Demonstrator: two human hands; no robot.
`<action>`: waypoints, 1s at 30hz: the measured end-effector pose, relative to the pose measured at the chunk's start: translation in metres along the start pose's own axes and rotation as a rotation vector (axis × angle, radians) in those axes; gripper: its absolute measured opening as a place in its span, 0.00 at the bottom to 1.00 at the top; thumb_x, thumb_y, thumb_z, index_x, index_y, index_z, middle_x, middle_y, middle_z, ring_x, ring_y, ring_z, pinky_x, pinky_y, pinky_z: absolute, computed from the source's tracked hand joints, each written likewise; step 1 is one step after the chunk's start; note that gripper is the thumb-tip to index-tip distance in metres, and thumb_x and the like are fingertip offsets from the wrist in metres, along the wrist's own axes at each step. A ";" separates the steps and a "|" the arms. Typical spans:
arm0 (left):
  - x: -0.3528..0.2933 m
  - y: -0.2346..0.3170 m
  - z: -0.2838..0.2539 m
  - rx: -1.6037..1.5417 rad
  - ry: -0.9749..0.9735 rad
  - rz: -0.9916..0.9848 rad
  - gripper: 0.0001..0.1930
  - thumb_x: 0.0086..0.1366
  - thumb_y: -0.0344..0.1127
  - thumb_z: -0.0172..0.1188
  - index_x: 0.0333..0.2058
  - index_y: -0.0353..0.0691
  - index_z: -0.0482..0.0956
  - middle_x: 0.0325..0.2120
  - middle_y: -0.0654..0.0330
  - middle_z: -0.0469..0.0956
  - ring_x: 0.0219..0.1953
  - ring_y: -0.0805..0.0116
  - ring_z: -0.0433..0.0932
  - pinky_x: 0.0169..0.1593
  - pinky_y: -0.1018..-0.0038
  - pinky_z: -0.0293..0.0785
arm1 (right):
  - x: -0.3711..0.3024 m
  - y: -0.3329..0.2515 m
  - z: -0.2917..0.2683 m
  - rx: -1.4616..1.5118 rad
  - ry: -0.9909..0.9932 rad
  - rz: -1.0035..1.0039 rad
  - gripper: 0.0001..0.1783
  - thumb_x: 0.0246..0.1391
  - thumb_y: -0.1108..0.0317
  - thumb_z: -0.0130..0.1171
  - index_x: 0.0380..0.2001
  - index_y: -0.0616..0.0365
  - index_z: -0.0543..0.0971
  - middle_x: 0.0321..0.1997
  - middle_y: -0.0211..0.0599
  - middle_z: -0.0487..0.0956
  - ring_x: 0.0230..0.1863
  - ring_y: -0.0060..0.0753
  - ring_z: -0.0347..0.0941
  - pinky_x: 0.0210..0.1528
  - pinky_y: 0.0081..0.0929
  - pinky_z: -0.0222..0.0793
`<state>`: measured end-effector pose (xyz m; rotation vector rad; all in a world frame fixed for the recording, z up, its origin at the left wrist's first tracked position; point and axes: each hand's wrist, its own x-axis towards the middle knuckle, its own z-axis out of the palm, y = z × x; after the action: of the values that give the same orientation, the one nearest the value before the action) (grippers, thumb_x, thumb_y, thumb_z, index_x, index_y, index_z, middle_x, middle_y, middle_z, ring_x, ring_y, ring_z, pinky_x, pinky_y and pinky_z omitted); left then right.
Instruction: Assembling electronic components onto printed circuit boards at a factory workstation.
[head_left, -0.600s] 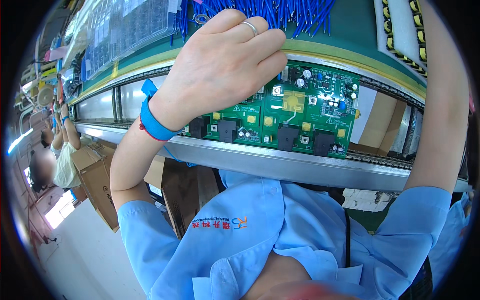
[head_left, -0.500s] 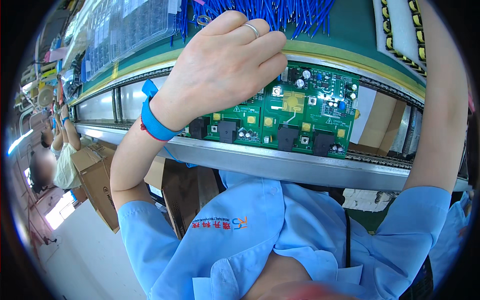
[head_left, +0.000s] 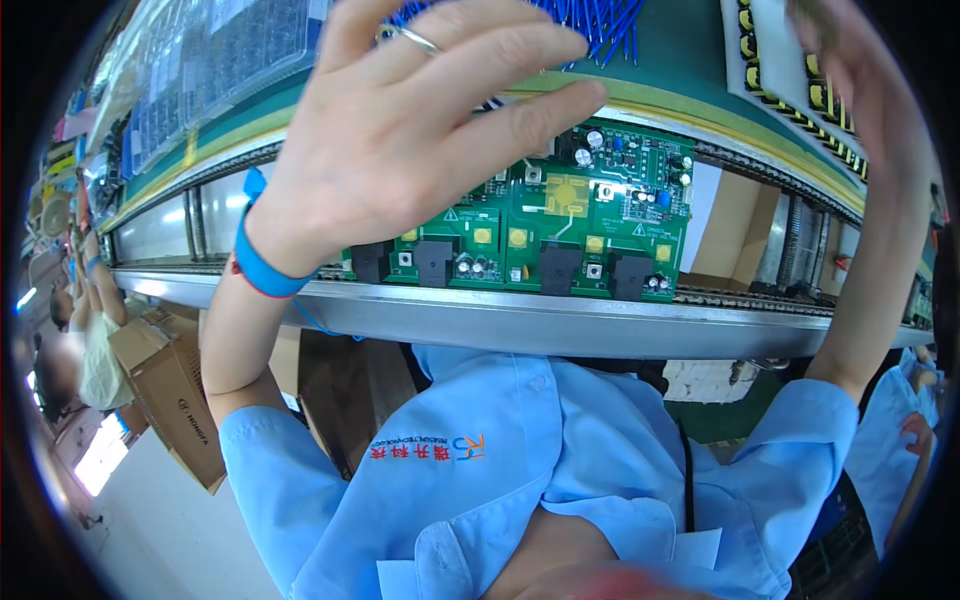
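Observation:
My left hand (head_left: 420, 135), with a blue wrist strap (head_left: 268, 258) and a ring, is over the left part of the green circuit boards (head_left: 560, 225). Its visible fingers are stretched out and apart, with nothing seen in them; some fingertips are hidden at the top edge. The boards carry black relays, yellow parts and round capacitors, and lie between the rails of a metal conveyor (head_left: 560, 325). Beyond the fingers lies a bundle of blue wires (head_left: 605, 30). At the upper right, smeared by motion, my right hand (head_left: 860, 75) is beside black-and-yellow coils (head_left: 820, 97); its grip is unclear.
White foam (head_left: 772, 60) holds rows of coils on the green bench. A clear compartment box (head_left: 225, 80) stands at the far left. Cardboard boxes (head_left: 170, 385) are below the conveyor. People (head_left: 95, 330) are at the left; another person's arm (head_left: 910, 470) shows at the right.
My left hand has moved left and upward, and its curled fingers have stretched out. My right hand has come into view at the upper right. The whole view has shifted slightly.

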<state>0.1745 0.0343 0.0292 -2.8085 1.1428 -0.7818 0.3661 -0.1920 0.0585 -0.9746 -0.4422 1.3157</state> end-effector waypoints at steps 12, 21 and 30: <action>-0.019 0.011 -0.068 0.194 -0.333 -0.277 0.13 0.61 0.44 0.58 0.39 0.45 0.81 0.17 0.72 0.60 0.22 0.75 0.62 0.35 0.72 0.56 | -0.040 0.110 0.075 -1.608 0.507 -0.157 0.15 0.46 0.73 0.62 0.40 0.59 0.74 0.36 0.41 0.75 0.31 0.46 0.74 0.32 0.36 0.69; -0.093 -0.011 -0.035 0.077 -0.003 -0.338 0.06 0.55 0.29 0.59 0.33 0.44 0.77 0.26 0.67 0.74 0.28 0.69 0.71 0.43 0.70 0.60 | -0.034 0.109 0.074 -1.805 0.480 -0.121 0.16 0.44 0.73 0.64 0.39 0.58 0.75 0.36 0.39 0.74 0.34 0.46 0.74 0.34 0.37 0.69; -0.106 -0.022 -0.027 0.029 -0.087 -0.391 0.04 0.56 0.28 0.61 0.31 0.43 0.76 0.27 0.65 0.71 0.34 0.65 0.71 0.44 0.68 0.57 | -0.030 0.094 0.106 -1.399 0.585 -0.091 0.14 0.41 0.75 0.67 0.35 0.60 0.80 0.34 0.32 0.74 0.30 0.20 0.69 0.25 0.15 0.60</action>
<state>0.1123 0.1245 0.0100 -3.0460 0.5699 -0.6732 0.2216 -0.1878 0.0499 -2.3527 -0.9457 0.4185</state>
